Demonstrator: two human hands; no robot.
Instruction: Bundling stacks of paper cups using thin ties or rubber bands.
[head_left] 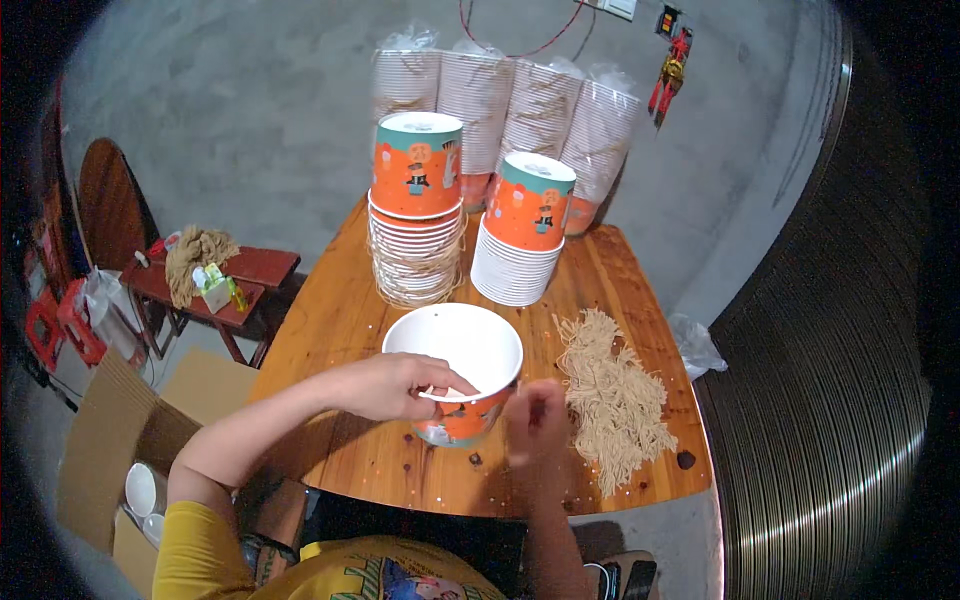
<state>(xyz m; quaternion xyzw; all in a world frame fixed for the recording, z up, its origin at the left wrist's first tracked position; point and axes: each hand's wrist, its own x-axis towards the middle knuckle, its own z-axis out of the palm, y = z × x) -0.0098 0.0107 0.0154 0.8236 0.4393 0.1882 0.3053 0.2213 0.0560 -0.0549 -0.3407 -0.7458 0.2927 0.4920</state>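
Atop the table, paper tub, rim in left fingers (right fingers: hold unclear)

Table, one: varnished orange-brown wood, curved near edge, dark round knots and tiny white specks over the top. Borne directly on it:
- Left stack of nested orange-and-teal printed paper tubs, upside down, white rims below, loops of thin tan strands hanging about the lower part.
- Right stack of like tubs, also inverted, just beside.
- Tall columns of nested white tubs in clear plastic, four, stood along the far edge, lower ends partly hidden.
- Loose heap of thin tan strands, spread at the right.
- Open round white-lined tub with orange-and-teal outside, near side; contact beneath could not be told.
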